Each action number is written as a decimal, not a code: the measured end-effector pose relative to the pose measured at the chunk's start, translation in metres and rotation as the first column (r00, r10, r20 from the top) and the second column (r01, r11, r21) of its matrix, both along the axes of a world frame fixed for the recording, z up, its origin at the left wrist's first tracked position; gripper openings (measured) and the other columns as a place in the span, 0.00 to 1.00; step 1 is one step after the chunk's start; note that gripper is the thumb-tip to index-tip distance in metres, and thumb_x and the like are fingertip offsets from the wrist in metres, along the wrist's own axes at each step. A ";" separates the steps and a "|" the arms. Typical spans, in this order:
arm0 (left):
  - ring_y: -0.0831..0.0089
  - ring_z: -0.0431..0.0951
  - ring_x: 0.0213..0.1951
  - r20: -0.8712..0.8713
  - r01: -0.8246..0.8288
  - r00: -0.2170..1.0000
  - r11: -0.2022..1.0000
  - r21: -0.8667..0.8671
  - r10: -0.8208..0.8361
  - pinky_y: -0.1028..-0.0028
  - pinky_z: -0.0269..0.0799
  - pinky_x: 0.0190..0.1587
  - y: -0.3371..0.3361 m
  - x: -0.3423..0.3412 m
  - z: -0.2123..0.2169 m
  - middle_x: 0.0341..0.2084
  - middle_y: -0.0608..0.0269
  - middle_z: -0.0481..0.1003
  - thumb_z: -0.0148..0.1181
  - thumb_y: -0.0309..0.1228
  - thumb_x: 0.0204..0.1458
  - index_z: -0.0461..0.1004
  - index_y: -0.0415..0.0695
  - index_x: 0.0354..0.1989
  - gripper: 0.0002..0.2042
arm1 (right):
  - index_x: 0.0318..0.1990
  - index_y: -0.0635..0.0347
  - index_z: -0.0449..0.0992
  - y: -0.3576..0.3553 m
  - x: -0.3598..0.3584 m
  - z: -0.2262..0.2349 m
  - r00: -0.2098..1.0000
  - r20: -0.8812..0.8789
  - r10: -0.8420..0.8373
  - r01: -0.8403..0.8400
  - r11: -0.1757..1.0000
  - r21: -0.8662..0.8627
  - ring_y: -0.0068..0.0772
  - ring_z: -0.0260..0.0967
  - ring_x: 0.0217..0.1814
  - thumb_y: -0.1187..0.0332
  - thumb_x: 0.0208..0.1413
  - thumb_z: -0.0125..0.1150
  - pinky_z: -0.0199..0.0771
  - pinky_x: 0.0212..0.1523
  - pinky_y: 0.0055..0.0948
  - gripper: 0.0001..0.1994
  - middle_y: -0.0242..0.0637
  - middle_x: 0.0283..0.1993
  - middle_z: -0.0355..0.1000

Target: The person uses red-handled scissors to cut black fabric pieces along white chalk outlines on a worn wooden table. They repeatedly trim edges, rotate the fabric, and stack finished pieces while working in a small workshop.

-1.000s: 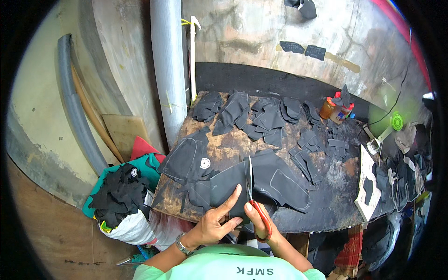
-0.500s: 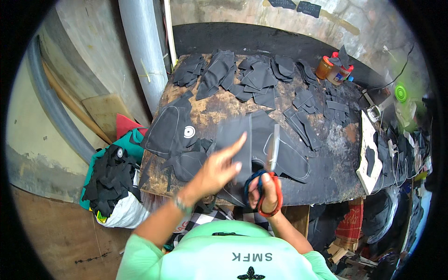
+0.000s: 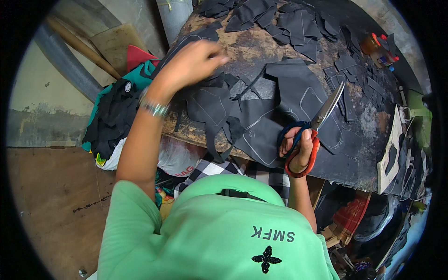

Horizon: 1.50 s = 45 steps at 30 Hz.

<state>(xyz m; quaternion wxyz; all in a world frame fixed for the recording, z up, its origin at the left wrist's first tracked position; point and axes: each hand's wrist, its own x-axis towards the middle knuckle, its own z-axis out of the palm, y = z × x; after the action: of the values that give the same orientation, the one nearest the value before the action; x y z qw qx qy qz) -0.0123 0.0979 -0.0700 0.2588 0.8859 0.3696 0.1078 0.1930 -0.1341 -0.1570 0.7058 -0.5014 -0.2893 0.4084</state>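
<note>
Scissors (image 3: pixel 311 131), steel-bladed with orange loops, fill your closed right hand (image 3: pixel 296 147); your left hand (image 3: pixel 191 63), fingers curled and blurred, hovers over black cut sheet (image 3: pixel 261 121).

**Black cloth, orange handles, green shirt**

The scissors (image 3: pixel 311 135) in the right hand (image 3: pixel 297 148) have orange-red handles with a blue inner loop and silver blades. Under them lies a black sheet (image 3: pixel 284 116) marked with thin pale outlines. The worktop (image 3: pixel 261 46) near the left hand (image 3: pixel 191 63) is mottled brown and rust, scattered with black cut pieces (image 3: pixel 280 18). A silver bracelet (image 3: pixel 154 108) rings the left wrist. The shirt (image 3: pixel 210 228) is light green with dark lettering. Below the hands shows black-and-white checked cloth (image 3: pixel 210 169). Far beyond the right hand stand orange bottles (image 3: pixel 373 45) with red caps.
</note>
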 end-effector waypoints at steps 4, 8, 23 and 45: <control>0.54 0.74 0.40 -0.020 -0.169 0.985 0.984 0.057 0.171 0.64 0.69 0.45 -0.058 -0.056 -0.024 0.32 0.50 0.74 0.64 0.38 0.48 0.76 0.36 0.41 0.18 | 0.29 0.68 0.68 0.000 -0.003 0.002 0.997 0.072 -0.008 0.007 1.000 0.011 0.25 0.57 0.11 0.51 0.60 0.50 0.60 0.11 0.24 0.23 0.34 0.14 0.60; 0.59 0.67 0.45 0.114 -0.174 0.983 0.939 0.295 0.146 0.67 0.64 0.48 -0.081 -0.051 -0.049 0.36 0.56 0.69 0.69 0.31 0.42 0.74 0.38 0.43 0.20 | 0.28 0.65 0.65 -0.002 -0.004 -0.001 0.991 0.133 -0.010 0.008 1.000 0.015 0.26 0.58 0.11 0.53 0.60 0.51 0.62 0.13 0.25 0.21 0.36 0.16 0.61; 0.69 0.76 0.48 0.826 0.235 0.141 0.792 -0.563 0.545 0.69 0.77 0.49 -0.108 -0.020 0.032 0.50 0.52 0.72 0.56 0.15 0.51 0.54 0.41 0.65 0.31 | 0.36 0.64 0.72 -0.017 -0.045 0.062 0.726 0.212 0.654 -0.593 0.752 -0.289 0.22 0.61 0.26 0.54 0.61 0.54 0.64 0.28 0.27 0.18 0.29 0.22 0.64; 0.81 0.75 0.41 0.916 -0.163 0.283 0.956 -0.245 0.284 0.82 0.75 0.40 -0.147 -0.002 0.041 0.54 0.56 0.71 0.59 0.15 0.53 0.64 0.37 0.62 0.26 | 0.29 0.66 0.64 0.009 -0.050 0.084 0.666 0.517 0.538 -0.520 0.832 -0.195 0.35 0.58 0.24 0.41 0.54 0.55 0.64 0.29 0.37 0.29 0.42 0.20 0.61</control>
<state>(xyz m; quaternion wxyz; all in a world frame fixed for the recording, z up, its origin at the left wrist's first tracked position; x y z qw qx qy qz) -0.0147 -0.0486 -0.0289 0.4529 0.5801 0.2740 0.6191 0.1435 -0.1247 -0.0728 0.4347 -0.5023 -0.6064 0.4371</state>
